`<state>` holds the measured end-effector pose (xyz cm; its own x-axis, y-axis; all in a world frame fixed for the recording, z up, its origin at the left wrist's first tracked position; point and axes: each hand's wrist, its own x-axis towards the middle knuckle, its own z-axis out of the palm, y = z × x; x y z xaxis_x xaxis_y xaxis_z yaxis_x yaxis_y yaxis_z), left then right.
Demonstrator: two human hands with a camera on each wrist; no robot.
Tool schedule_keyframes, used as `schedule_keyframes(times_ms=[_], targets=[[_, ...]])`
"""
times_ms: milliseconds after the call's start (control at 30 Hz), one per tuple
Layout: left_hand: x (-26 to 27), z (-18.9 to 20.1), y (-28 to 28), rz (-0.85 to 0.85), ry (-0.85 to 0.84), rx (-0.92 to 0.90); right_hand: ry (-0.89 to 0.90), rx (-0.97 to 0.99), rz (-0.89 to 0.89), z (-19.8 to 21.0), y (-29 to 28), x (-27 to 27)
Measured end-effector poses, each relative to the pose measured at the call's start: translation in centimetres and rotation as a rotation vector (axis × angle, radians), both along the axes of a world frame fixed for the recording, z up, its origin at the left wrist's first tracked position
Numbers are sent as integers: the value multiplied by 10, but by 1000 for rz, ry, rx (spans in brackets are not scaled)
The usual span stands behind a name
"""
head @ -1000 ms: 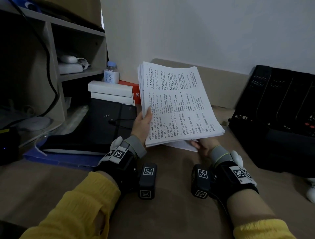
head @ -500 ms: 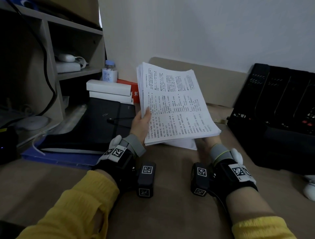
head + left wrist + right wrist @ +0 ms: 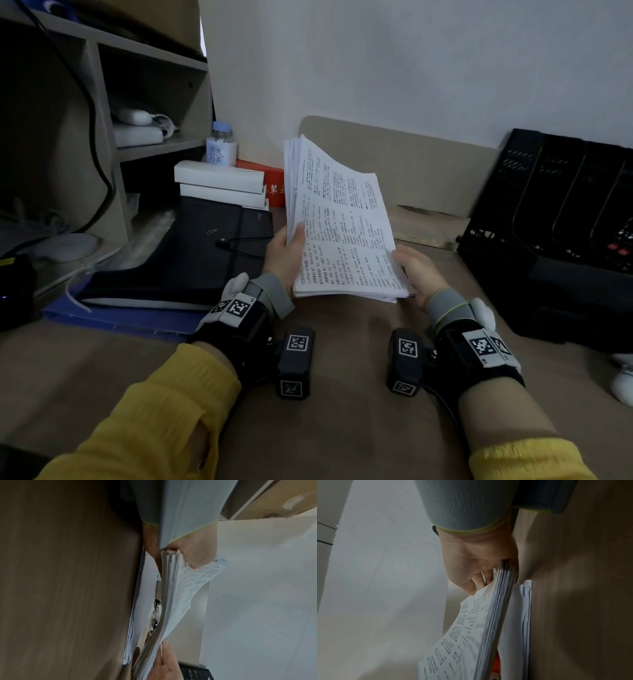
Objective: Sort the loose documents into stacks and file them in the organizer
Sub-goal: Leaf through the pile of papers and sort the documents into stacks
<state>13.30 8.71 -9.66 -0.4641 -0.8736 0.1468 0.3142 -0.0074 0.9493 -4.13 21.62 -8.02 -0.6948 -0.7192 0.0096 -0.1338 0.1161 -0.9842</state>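
Note:
A thick stack of printed documents (image 3: pixel 342 233) is held tilted up off the brown desk, its near edge low. My left hand (image 3: pixel 284 253) grips its left edge with the thumb on the top sheet, the thumb's base showing in the left wrist view (image 3: pixel 197 550). My right hand (image 3: pixel 416 270) grips the near right corner, thumb on top and fingers beneath (image 3: pixel 476 561). The wrist views show the stack's edge (image 3: pixel 178 595) (image 3: pixel 471 635) and a second, thinner pile of papers (image 3: pixel 135 615) (image 3: pixel 523 615) lying flat on the desk under it. The black organizer (image 3: pixel 555 219) stands at the right.
A black zip folder (image 3: pixel 191 253) lies left of my hands on a blue folder (image 3: pixel 113 318). Behind it are two white boxes (image 3: pixel 219 178), a small bottle (image 3: pixel 222 147) and a red box (image 3: pixel 274 185). A shelf unit (image 3: pixel 102 137) fills the far left. The wall is close behind.
My right hand came out from under the stack's near edge and took its right corner, thumb on top. The stack swung left and its right side rose.

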Motion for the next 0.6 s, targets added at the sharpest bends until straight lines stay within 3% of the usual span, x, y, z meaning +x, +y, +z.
schedule_keyframes(times_ms=[600], targets=[[4,6,6,-33,34,28,2,-182,-199,-5,-1,-5]])
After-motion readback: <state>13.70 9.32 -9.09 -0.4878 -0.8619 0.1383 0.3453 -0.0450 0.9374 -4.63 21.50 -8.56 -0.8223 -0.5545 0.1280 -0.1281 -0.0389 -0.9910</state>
